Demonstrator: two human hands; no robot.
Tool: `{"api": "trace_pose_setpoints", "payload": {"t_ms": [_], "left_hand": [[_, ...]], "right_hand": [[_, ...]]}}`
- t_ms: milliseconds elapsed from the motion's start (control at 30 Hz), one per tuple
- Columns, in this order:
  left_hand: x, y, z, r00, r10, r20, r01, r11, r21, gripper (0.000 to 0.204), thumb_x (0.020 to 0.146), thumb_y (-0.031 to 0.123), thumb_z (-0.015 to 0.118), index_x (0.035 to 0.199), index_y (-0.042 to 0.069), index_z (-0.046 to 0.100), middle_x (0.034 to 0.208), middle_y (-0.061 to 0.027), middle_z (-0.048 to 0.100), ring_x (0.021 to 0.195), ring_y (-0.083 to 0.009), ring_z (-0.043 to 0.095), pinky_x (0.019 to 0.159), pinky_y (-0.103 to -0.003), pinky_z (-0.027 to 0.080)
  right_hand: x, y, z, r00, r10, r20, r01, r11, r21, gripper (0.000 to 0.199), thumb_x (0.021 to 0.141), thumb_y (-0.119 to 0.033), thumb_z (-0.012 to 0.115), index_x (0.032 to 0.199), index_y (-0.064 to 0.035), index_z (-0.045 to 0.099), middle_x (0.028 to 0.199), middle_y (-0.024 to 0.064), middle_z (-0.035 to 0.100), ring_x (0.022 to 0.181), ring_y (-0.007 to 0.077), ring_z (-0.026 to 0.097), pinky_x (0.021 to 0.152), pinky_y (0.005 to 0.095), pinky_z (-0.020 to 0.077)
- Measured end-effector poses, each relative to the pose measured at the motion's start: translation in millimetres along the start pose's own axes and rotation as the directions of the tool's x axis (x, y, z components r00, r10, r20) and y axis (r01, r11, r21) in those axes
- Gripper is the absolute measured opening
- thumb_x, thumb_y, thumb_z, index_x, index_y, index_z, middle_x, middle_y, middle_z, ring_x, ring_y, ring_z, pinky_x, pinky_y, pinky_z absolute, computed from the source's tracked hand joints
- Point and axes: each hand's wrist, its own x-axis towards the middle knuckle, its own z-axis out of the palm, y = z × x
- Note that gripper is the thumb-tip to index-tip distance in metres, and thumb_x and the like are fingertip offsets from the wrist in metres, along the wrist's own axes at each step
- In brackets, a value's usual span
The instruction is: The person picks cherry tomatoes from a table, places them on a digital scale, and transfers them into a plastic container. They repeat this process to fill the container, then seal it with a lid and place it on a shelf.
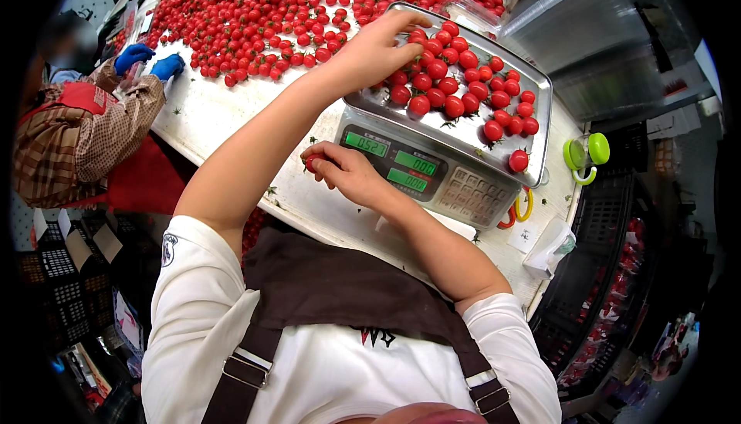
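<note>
My left hand [384, 47] reaches over the left end of a metal weighing tray [463, 142]. Its thumb and fingers are spread around the edge of a cluster of cherry tomatoes [451, 76], and whether it touches them is hard to tell. Closer to my body, my right hand [349, 174] pinches a single cherry tomato [311, 163] in front of the scale's left side. The tray sits on a digital scale [432, 173] with lit green displays and a keypad.
A large heap of cherry tomatoes [262, 7] covers the far table. At left, a co-worker's blue-gloved hands [166, 67] are over the table edge. Right of the scale stand a green-lidded cup [587, 152], stacked clear plastic containers [575, 22], and a white tissue pack [551, 246]. Dark crates [587, 269] flank the table.
</note>
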Motion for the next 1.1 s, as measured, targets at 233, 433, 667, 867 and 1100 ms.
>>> {"api": "trace_pose_setpoints", "payload": {"t_ms": [233, 433, 667, 867, 1100], "left_hand": [[-108, 19, -35, 0.987, -0.107, -0.116, 0.114, 0.992, 0.058, 0.018, 0.096, 0.008, 0.058, 0.112, 0.003, 0.065, 0.107, -0.0067, 0.064, 0.100, -0.0167, 0.062, 0.087, -0.033, 0.049], [-191, 25, -47, 0.999, 0.019, -0.031, -0.006, 0.928, 0.374, 0.036, 0.076, 0.005, 0.076, 0.110, 0.001, 0.065, 0.109, -0.0137, 0.059, 0.104, -0.0311, 0.057, 0.088, -0.038, 0.047], [-255, 18, -51, 0.986, -0.161, -0.035, 0.164, 0.927, 0.338, 0.032, 0.082, 0.007, 0.073, 0.111, 0.002, 0.061, 0.098, -0.0127, 0.061, 0.095, -0.0326, 0.056, 0.084, -0.041, 0.046], [-366, -8, -109, 0.853, -0.519, -0.059, 0.443, 0.659, 0.608, 0.033, 0.083, 0.012, 0.071, 0.113, 0.004, 0.060, 0.102, -0.0127, 0.059, 0.100, -0.0338, 0.056, 0.084, -0.042, 0.047], [-348, -36, -143, 0.923, -0.330, -0.200, 0.367, 0.592, 0.717, 0.029, 0.086, 0.010, 0.067, 0.113, 0.003, 0.062, 0.103, -0.0147, 0.060, 0.100, -0.0350, 0.058, 0.084, -0.044, 0.048]], "right_hand": [[0, 0, 1, 0.998, 0.051, -0.043, -0.042, 0.982, 0.184, 0.025, 0.101, -0.020, 0.054, 0.120, -0.0043, 0.056, 0.085, 0.0058, 0.064, 0.070, 0.0114, 0.057, 0.061, 0.0271, 0.0461], [1, 3, 1, 0.998, 0.052, -0.028, -0.039, 0.937, 0.346, 0.031, 0.103, -0.019, 0.053, 0.128, -0.0056, 0.042, 0.082, 0.0046, 0.062, 0.063, 0.0096, 0.055, 0.055, 0.0242, 0.0422], [-8, -7, 7, 0.958, 0.178, 0.224, -0.215, 0.965, 0.152, 0.048, 0.105, -0.025, 0.048, 0.147, -0.0048, 0.036, 0.098, 0.0089, 0.068, 0.076, 0.0133, 0.064, 0.068, 0.0265, 0.0490], [-7, -10, 9, 0.950, 0.185, 0.251, -0.190, 0.982, -0.005, 0.043, 0.101, -0.024, 0.053, 0.139, -0.0039, 0.047, 0.099, 0.0081, 0.067, 0.082, 0.0137, 0.062, 0.080, 0.0293, 0.0497], [-3, -7, 10, 0.938, 0.214, 0.272, -0.192, 0.976, -0.106, 0.043, 0.099, -0.025, 0.055, 0.136, -0.0040, 0.050, 0.098, 0.0080, 0.067, 0.085, 0.0137, 0.063, 0.083, 0.0301, 0.0495]]}}
